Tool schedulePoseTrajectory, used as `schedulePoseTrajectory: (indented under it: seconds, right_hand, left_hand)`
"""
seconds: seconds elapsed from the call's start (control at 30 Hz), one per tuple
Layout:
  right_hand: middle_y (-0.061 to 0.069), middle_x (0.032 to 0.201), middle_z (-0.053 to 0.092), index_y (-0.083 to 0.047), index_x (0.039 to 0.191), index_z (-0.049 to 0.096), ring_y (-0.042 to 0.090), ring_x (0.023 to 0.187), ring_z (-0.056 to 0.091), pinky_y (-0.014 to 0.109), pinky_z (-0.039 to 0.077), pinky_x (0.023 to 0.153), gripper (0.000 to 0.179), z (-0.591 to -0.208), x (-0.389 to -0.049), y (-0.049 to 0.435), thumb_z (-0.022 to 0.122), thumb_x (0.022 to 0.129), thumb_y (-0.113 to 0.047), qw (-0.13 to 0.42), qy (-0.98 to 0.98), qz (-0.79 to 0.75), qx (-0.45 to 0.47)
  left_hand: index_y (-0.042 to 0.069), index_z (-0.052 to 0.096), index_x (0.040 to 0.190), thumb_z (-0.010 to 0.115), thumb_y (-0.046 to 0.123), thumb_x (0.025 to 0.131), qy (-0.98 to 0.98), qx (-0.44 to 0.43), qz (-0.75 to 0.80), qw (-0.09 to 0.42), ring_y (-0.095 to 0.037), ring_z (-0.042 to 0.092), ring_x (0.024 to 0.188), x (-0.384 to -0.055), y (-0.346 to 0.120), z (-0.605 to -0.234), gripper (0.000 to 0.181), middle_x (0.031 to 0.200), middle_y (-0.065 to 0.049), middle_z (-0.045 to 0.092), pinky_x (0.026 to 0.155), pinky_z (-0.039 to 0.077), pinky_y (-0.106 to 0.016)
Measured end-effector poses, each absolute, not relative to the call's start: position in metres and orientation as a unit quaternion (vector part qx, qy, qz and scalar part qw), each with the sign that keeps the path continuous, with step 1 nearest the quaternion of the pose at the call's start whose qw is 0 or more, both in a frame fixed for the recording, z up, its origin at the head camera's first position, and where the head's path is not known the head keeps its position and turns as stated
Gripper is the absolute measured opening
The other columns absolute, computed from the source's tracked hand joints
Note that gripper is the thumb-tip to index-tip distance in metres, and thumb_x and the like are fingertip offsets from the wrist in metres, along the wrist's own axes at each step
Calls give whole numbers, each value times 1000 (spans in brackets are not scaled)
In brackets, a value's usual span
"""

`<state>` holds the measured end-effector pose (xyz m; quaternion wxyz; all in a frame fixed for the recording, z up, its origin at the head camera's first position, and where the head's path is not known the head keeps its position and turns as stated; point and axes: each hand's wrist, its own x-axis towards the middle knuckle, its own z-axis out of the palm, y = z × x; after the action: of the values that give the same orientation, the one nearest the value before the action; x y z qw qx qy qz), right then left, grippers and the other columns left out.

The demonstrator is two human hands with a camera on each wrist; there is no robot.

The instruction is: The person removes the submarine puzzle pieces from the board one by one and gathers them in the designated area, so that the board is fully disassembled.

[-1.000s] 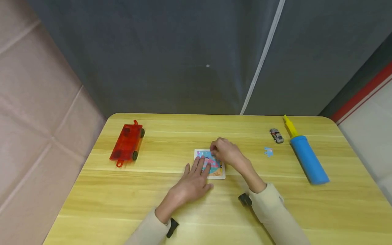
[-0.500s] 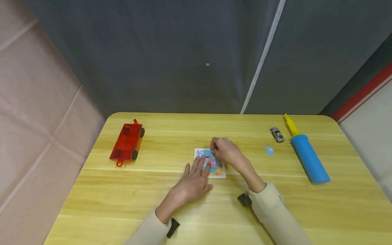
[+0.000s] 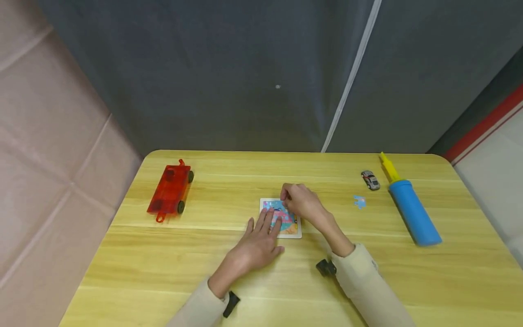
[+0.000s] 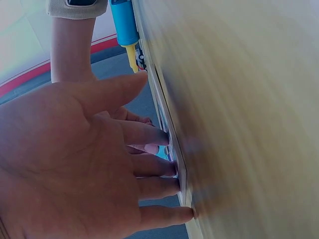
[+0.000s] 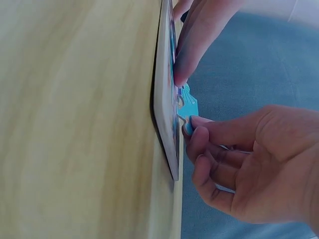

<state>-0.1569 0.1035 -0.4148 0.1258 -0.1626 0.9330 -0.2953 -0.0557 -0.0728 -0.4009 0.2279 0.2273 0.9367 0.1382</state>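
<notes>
A small square jigsaw puzzle with a white border and a blue and pink picture lies mid-table. My left hand rests on its lower left part with straight, spread fingers; the fingertips touch the picture, and the thumb is off to the side. At the upper right of the puzzle, my right hand pinches a light blue puzzle piece between thumb and index finger. In the right wrist view this piece is tilted up from the board, its lower edge right at the picture. Its other fingers are curled in.
Right of the puzzle lies a loose blue puzzle piece. Beyond it are a small toy car and a blue hand pump with a yellow nozzle. A red translucent wheeled toy base stands at the left. A dark curtain hangs behind the table.
Both hands stay almost in the same place, left on the puzzle and right at its upper corner. The view shifts very slightly.
</notes>
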Motion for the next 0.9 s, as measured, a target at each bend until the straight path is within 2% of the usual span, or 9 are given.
schedulePoseTrajectory:
  seconds: [0.23,0.33,0.6,0.9]
  right_hand:
    - [7,85,72,-5,97,73,17,71,59,29,48,66,10,-411,-162,113,70,101,4,120,932,-308,-151]
    - [9,84,72,-3,96,73,17,69,59,30,47,65,13,-405,-166,127,65,99,7,121,923,-331,-152]
    - [13,81,72,6,97,72,27,70,65,32,55,65,7,-390,-179,196,68,100,10,151,888,-404,-160]
    - [15,81,70,10,100,72,23,69,59,36,53,63,12,-393,-180,265,61,100,12,192,901,-360,-147]
  left_hand:
    - [1,29,172,59,36,115,938,227,135,223,-42,7,171,-57,-72,-404,74,183,-25,7,134,19,-67]
    - [1,29,173,59,36,114,939,226,132,222,-42,8,171,-56,-71,-403,74,183,-25,8,134,19,-67]
    - [3,26,174,58,37,115,941,224,126,222,-39,7,172,-55,-70,-400,75,184,-23,6,135,18,-64]
    - [2,27,173,59,37,114,940,227,132,220,-40,8,171,-54,-71,-400,76,183,-24,7,134,18,-66]
